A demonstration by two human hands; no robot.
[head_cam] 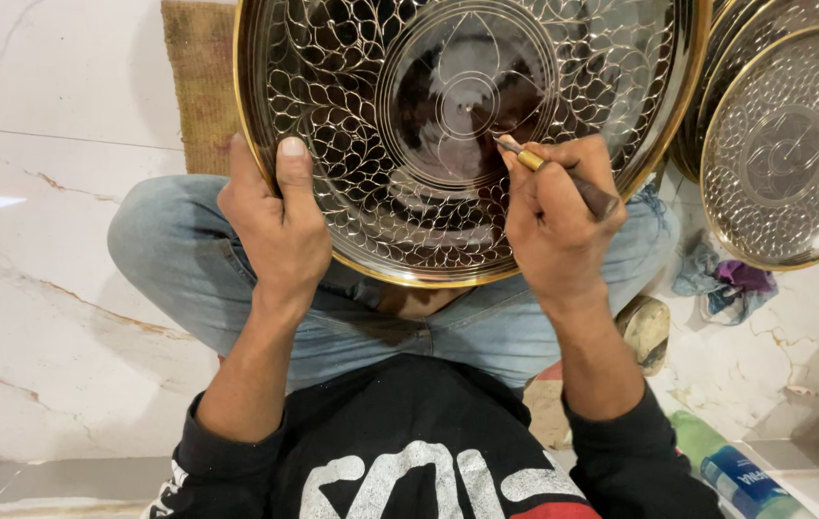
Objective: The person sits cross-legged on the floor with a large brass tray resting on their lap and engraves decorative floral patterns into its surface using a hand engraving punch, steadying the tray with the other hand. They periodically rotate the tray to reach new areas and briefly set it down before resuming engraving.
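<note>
Right now your left hand [280, 226] clamps the near-left rim of the large engraved brass plate [381, 144], thumb pressed flat on the patterned face and the other fingers curled out of sight behind the edge, while the plate rests tilted against your crossed legs in blue jeans [179, 259]. Your right hand [558, 216] pinches the engraving tool [549, 171] between thumb and bunched fingers, its brass-collared tip touching the plate just beside the right edge of the central medallion. To do this well, I judge you should keep that left grip firm so the plate cannot rock, rest the heel of your right hand on the metal, and guide the tip in short strokes that follow the petal lines already cut. Watch the glare on the polished centre, since it may hide faint lines. To your right, 2 or more finished plates [784, 154] lean together, well apart from your work, with a crumpled cloth [722, 279] on the marble floor [44, 288] below them.
</note>
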